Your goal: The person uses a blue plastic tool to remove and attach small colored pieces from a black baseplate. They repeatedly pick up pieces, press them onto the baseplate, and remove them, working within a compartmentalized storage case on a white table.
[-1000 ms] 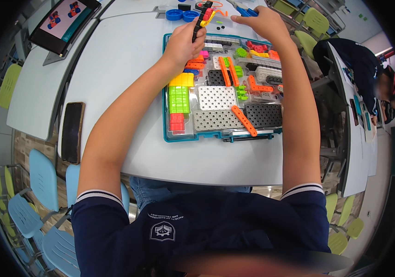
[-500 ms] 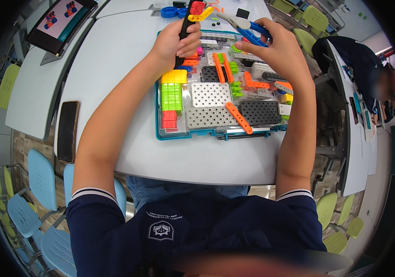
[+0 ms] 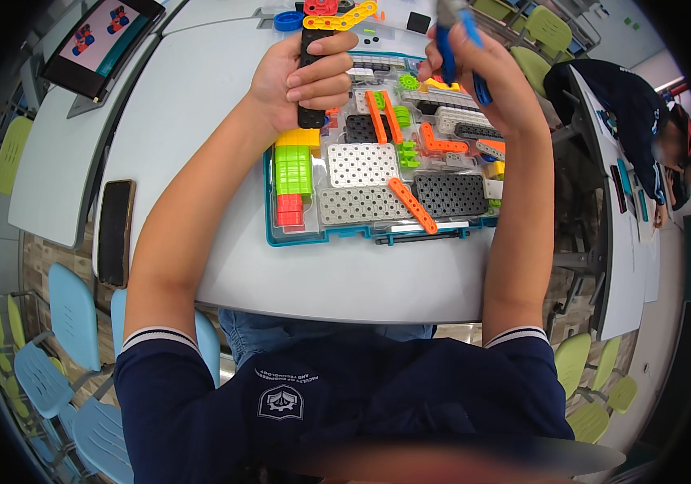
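Holding a black beam (image 3: 311, 81) over the parts tray (image 3: 378, 234), perhaps touching.

Black perforated beam (image 3: 311, 81) — upright, yellow-and-red pieces on top; blue-handled tool (image 3: 448, 50) — raised above parts tray.

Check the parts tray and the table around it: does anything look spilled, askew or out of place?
One thing stands out: an orange perforated strip lies slantwise across the grey plate and the black plate in the parts tray, not in a compartment. Nothing looks spilled. The left hand grips a black beam; the right hand holds a blue tool.
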The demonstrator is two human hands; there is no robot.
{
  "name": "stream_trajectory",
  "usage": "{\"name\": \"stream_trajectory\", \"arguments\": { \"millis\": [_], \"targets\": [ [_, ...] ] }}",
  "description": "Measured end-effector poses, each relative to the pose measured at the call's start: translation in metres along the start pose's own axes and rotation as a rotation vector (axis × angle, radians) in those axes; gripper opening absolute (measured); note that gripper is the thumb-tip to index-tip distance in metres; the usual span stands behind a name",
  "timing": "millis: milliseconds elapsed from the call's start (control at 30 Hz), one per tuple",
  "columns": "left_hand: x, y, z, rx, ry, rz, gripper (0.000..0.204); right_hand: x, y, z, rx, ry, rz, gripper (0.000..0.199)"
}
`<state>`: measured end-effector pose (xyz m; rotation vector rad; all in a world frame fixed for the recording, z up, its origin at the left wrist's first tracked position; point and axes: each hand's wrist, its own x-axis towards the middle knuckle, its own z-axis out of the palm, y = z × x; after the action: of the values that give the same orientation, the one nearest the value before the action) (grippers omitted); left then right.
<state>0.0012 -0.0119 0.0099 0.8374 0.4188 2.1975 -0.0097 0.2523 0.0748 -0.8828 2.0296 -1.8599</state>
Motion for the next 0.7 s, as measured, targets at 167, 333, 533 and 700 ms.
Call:
{"name": "stream_trajectory", "arguments": {
  "millis": [167, 333, 533, 700],
  "targets": [
    [0.002, -0.007, 0.008, 0.028, 0.045, -0.084, 0.033, 0.003, -0.008, 0.025, 0.416, 0.235, 0.047, 0.024],
    [0.009, -0.020, 0.022, 0.600, 0.308, -0.050, 0.035, 0.002, -0.017, 0.038, 0.291, 0.244, 0.001, 0.022],
    [0.017, -0.037, 0.030, 1.276, 0.912, 0.323, 0.048, -0.011, -0.045, 0.052, -0.242, 0.427, 0.036, 0.022],
    [0.016, -0.038, 0.033, 1.543, 0.937, 0.394, 0.052, -0.013, -0.054, 0.065, 0.023, 0.551, -0.063, 0.029]
  ]
}}
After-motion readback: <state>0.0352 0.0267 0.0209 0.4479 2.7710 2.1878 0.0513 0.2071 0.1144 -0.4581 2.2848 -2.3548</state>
